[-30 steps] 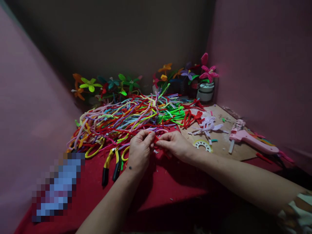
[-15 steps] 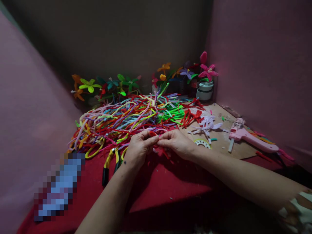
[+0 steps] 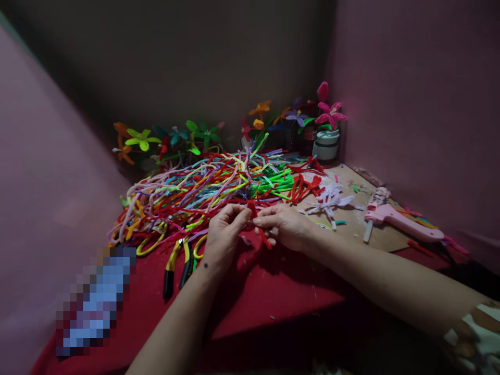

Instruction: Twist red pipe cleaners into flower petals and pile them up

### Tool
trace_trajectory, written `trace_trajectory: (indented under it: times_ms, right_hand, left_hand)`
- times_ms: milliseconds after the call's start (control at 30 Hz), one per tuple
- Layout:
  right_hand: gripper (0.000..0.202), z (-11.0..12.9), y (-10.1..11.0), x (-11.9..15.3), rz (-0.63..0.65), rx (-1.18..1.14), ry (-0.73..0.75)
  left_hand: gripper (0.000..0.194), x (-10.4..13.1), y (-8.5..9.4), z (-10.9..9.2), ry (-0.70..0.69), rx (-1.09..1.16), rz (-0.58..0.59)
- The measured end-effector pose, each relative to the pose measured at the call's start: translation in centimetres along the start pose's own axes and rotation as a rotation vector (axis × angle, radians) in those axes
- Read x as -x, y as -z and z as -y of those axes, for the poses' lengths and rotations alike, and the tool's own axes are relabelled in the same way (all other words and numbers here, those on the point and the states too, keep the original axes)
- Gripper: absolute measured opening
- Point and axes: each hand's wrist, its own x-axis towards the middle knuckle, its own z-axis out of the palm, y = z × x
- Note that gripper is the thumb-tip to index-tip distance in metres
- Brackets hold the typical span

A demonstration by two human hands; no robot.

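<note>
Ctr of frame: L hand (image 3: 224, 232) & R hand (image 3: 289, 227), fingers pinched narrow, both on red fuzzy strip (image 3: 265, 238) btwn them. Beyond, L of ctr, multicol. stem pile (image 3: 195, 185); farther, upper R, pink flower (image 3: 330, 114).

Left hand (image 3: 224, 229), right hand (image 3: 288, 226) close together, fingers (image 3: 242, 215) pinched (forearms (image 3: 390, 278) slanting inward).

Nothing Here I Can Read

I can read no text, brand or number. The blue shape (image 3: 99, 299) to my left is blurred into squares, hiding any print. On the pale lidded cup (image 3: 326, 146) I make out no lettering, and the reddish patch (image 3: 310, 134) beside it is too small and dark.
</note>
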Motion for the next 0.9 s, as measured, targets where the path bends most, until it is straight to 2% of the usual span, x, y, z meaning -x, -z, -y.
trace_trajectory:
  times_ms: [167, 333, 633, 700, 833, 900]
  right_hand:
    - [0.016, 0.0, 0.7, -0.4, 0.017, -0.097, 0.015]
    - [0.014, 0.1, 0.7, -0.5, -0.057, -0.092, 0.086]
    - [0.016, -0.2, 0.9, -0.6, -0.093, 0.063, 0.126]
    - [0.017, -0.3, 0.6, -0.5, -0.134, 0.126, 0.125]
    - [0.022, -0.2, -0.1, -0.1, -0.197, 0.196, 0.123]
    - [0.023, -0.1, -0.3, 0.1, -0.190, 0.196, 0.133]
  left_hand:
    - [0.034, -0.4, 0.9, 0.1, 0.087, 0.088, 0.054]
    - [0.023, 0.1, 0.7, -0.3, 0.182, 0.028, 0.125]
    - [0.017, 0.3, 0.2, -0.3, 0.095, -0.097, 0.125]
    - [0.015, 0.5, -0.1, -0.2, 0.030, -0.163, 0.071]
    - [0.013, 1.1, -0.7, 0.0, -0.286, -0.338, -0.105]
    - [0.011, 1.0, -0.8, 0.1, -0.278, -0.288, -0.117]
